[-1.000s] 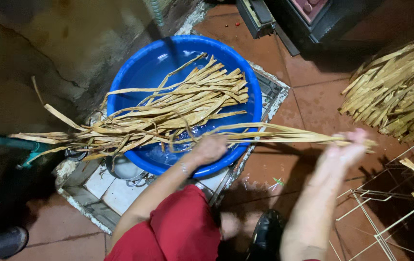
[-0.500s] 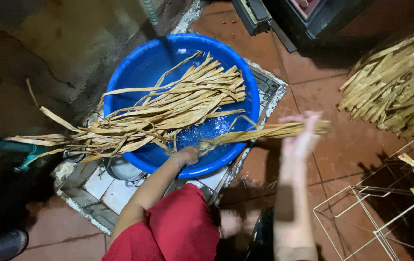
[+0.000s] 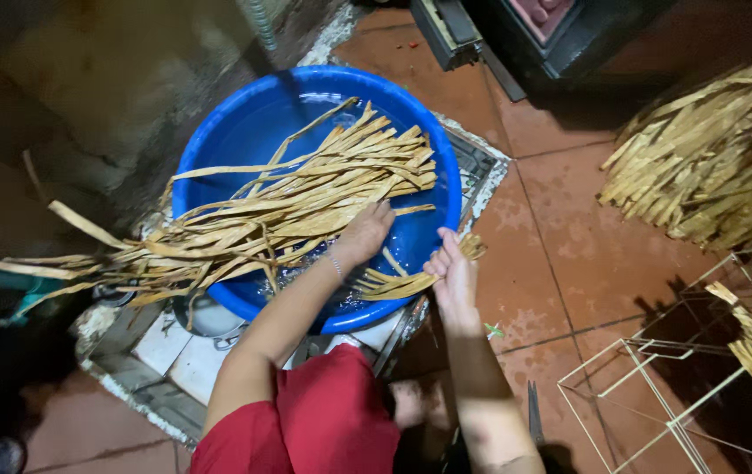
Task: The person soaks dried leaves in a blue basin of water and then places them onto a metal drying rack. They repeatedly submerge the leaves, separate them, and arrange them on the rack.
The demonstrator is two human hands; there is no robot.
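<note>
A round blue basin (image 3: 244, 132) holds water and a long bundle of tan dried leaf strips (image 3: 279, 211) that hangs out over its left rim. My left hand (image 3: 363, 233) presses down on the strips inside the basin, fingers spread. My right hand (image 3: 452, 268) is at the basin's near right rim, closed on the end of a few bent strips (image 3: 398, 285) that curl into the water.
The basin rests on a square tiled drain frame (image 3: 157, 360). A heap of dry strips (image 3: 709, 167) lies on the red floor tiles at right. A white wire frame (image 3: 648, 386) stands at lower right. A dark appliance (image 3: 551, 35) sits behind.
My right hand has swung left from out over the floor to the basin rim, bringing the strip ends into the basin. My left hand has slid further in onto the bundle.
</note>
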